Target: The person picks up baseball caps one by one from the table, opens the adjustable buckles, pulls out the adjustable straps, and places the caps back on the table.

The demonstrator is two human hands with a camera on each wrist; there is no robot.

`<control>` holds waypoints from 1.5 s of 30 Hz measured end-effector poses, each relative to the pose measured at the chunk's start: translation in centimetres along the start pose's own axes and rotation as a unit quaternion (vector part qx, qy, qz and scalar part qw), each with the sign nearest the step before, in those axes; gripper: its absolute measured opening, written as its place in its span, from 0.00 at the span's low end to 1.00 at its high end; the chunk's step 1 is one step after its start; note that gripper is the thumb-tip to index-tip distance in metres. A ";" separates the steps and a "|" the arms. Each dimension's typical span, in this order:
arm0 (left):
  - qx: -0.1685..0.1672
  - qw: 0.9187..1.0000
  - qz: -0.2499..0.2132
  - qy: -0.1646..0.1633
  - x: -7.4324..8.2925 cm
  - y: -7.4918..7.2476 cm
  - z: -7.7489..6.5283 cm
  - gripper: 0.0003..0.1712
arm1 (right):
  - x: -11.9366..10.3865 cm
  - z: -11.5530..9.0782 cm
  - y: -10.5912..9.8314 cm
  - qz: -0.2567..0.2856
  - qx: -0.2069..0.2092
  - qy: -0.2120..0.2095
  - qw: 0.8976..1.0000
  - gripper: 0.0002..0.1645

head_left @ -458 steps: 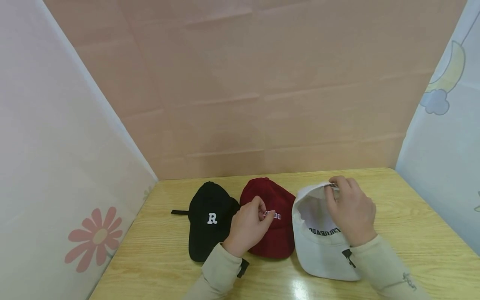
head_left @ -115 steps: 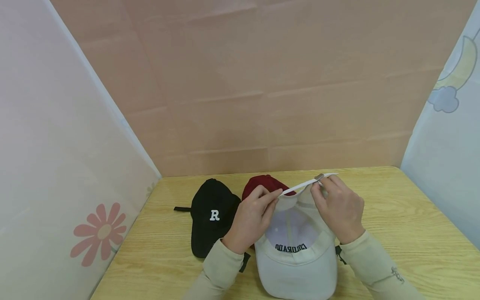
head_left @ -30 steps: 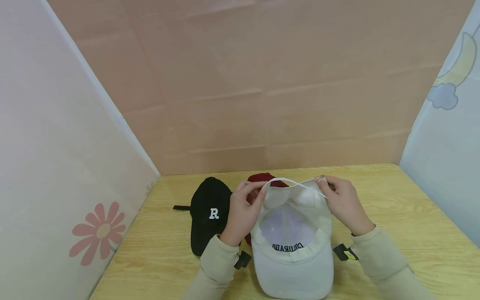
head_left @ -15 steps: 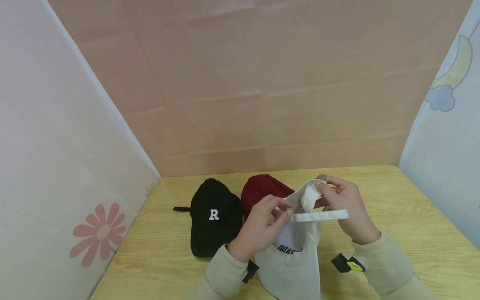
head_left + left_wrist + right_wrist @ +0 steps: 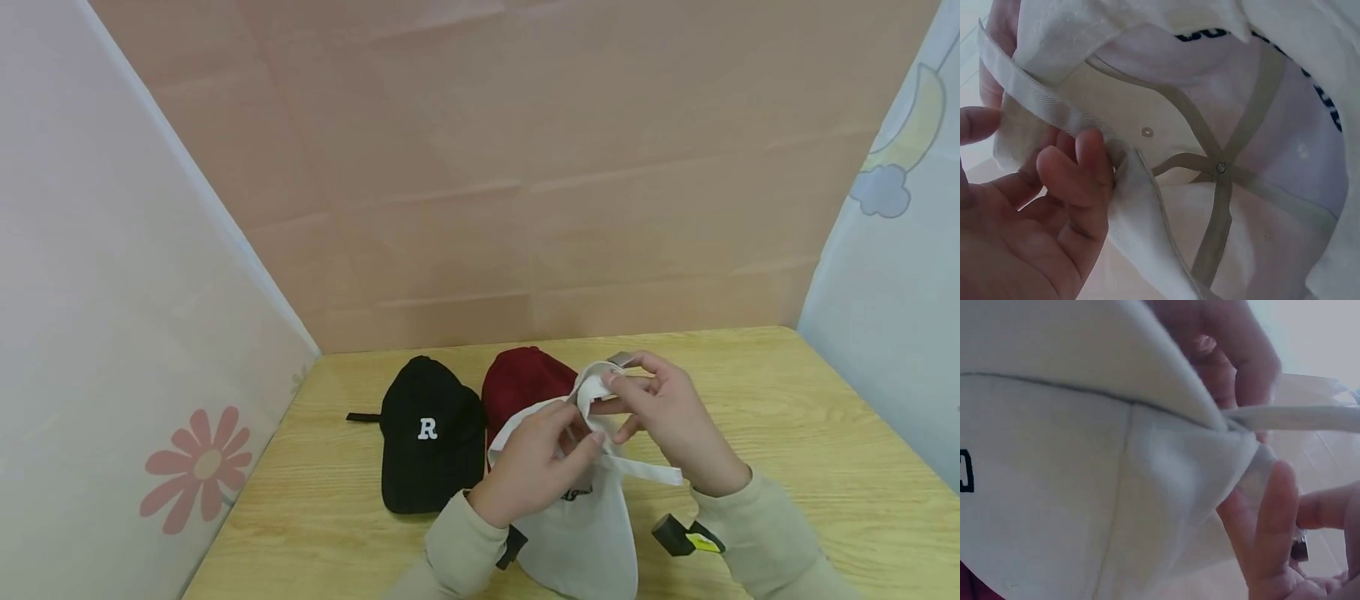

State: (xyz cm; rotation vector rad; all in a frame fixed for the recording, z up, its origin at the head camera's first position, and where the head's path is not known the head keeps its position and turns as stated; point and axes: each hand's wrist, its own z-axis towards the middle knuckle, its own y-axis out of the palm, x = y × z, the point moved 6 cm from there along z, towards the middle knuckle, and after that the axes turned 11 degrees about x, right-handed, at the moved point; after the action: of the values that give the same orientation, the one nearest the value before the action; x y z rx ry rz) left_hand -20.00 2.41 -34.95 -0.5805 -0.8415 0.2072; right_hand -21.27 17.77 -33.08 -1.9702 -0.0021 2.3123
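Note:
A white baseball cap (image 5: 588, 542) is held between both hands, its brim toward the wearer and its back edge folded up; black lettering (image 5: 577, 493) shows partly inside. The left hand (image 5: 536, 462) pinches the cap's back edge by the strap, thumb over it. The right hand (image 5: 671, 408) grips the other side of the back opening, where a metal buckle (image 5: 621, 358) shows at its fingertips. A loose white strap (image 5: 648, 472) sticks out to the right below the hands. In the left wrist view, the strap (image 5: 1041, 97) crosses behind the left fingers (image 5: 1072, 175).
A black cap (image 5: 427, 450) marked R lies at the left, its strap (image 5: 363, 417) pointing left. A dark red cap (image 5: 525, 383) is behind the white one, partly hidden. All are on a wooden table (image 5: 300, 517) between patterned side walls and a tan back wall.
Earlier the white cap lay at the right, then came over the red one. In the last second its strap end swung right and down, and both hands drew together, folding the back edge.

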 end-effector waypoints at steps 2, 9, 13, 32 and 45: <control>0.007 1.000 -0.005 -0.004 -0.1 -0.1 0.0 0.08 | 0.0 0.1 0.2 -0.005 -0.008 -0.010 1.000 0.17; 0.015 0.998 -0.056 -0.022 -0.1 -0.6 0.1 0.08 | 0.3 0.3 0.3 -0.029 -0.019 -0.020 0.999 0.21; 0.022 0.997 -0.071 -0.032 -0.2 -1.0 0.1 0.08 | 0.6 0.5 0.0 -0.052 -0.033 -0.026 0.998 0.20; 0.039 0.989 -0.130 -0.057 0.1 -3.0 0.0 0.06 | 5.7 2.2 -1.4 -0.181 -0.135 0.032 0.974 0.40; 0.060 0.980 -0.184 -0.049 0.3 -4.1 -0.1 0.10 | 5.8 2.4 -1.6 -0.100 -0.146 0.032 0.984 0.34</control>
State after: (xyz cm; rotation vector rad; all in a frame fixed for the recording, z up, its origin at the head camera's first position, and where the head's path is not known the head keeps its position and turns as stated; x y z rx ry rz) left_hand -19.91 -0.92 -32.48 -0.2950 -1.0087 -0.0509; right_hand -24.43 19.98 -38.25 -2.0579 -0.5395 2.2221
